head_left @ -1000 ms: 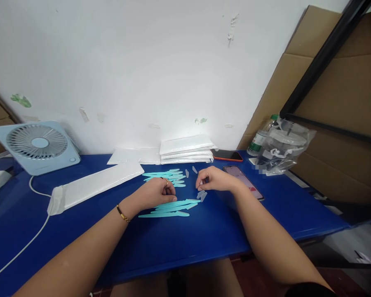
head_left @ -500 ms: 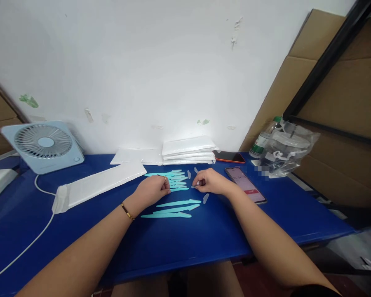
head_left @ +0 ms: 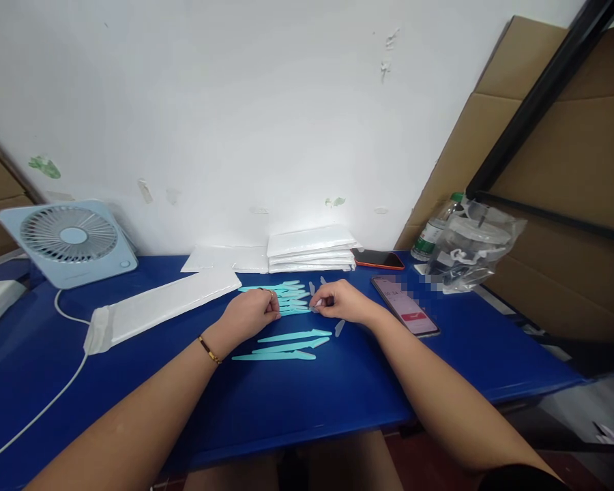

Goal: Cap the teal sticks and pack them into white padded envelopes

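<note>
Apparently you're at the step of bringing a small translucent cover (head_left: 312,309) up to the head of one turquoise stick (head_left: 295,313); that is a judgement from how your hands meet. Your left hand (head_left: 248,314) has its thumb and forefinger pressed together on that stick, close behind the head, and hides most of the handle. Your right hand (head_left: 342,301) is bent in a nearly shut pinch just at the head's tip, with the pale piece between the fingertips; whether the cover already sits over the head is too small to tell. The stick is at the near side of the back cluster of sticks (head_left: 289,294), in the middle of the blue worktop (head_left: 286,402). Its long axis runs left to right, roughly along the worktop's front edge, with the head pointing to your right, toward the other hand. Nearer you, three loose sticks (head_left: 286,346) lie the same way, thin tails left and notched heads right, two of them angled slightly away from you at the head. The next move likely calls for a steady left pinch and a straight push along that axis, so that the cover goes on square. More covers (head_left: 340,328) lie loose beside your right hand.
</note>
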Demonstrator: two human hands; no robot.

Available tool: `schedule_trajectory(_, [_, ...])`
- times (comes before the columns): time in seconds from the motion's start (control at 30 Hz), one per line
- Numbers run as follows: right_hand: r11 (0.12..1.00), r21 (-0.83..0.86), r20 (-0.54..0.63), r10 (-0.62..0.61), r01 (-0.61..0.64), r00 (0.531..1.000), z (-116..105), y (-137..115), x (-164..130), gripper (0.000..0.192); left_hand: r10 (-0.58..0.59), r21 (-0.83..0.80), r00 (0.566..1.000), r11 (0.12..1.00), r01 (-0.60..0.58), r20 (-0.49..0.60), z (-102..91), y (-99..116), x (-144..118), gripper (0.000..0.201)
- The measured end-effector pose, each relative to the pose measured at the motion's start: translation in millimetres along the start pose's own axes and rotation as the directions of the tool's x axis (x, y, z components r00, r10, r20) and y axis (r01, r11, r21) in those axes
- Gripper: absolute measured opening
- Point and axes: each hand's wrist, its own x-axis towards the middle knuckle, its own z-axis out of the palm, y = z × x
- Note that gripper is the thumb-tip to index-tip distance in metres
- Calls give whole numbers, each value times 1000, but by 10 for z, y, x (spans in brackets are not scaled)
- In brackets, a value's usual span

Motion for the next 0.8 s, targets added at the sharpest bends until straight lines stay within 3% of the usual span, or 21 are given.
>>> schedule_trajectory(0.3, [1000, -13, 3, -9, 9, 1000, -14, 0, -11, 19, -2, -21, 1000, 1000, 2, 8, -1, -38, 11, 12])
schedule_trajectory(0.57, [995, -78, -37, -66, 63, 997, 146, -129, 113, 18, 40, -22, 999, 999, -40, -33, 84, -8, 38, 13])
schedule_trajectory(0.7, [997, -70, -82, -34, 28, 996, -55, -104, 31, 15, 55, -10, 990, 998, -57, -128, 48, 46, -4, 18])
schedule_trajectory(0.8, [1000, -18, 115, 14, -12, 993, -305, -82, -122, 16, 120, -79, 993, 990, -120, -6, -2, 130, -56, 23])
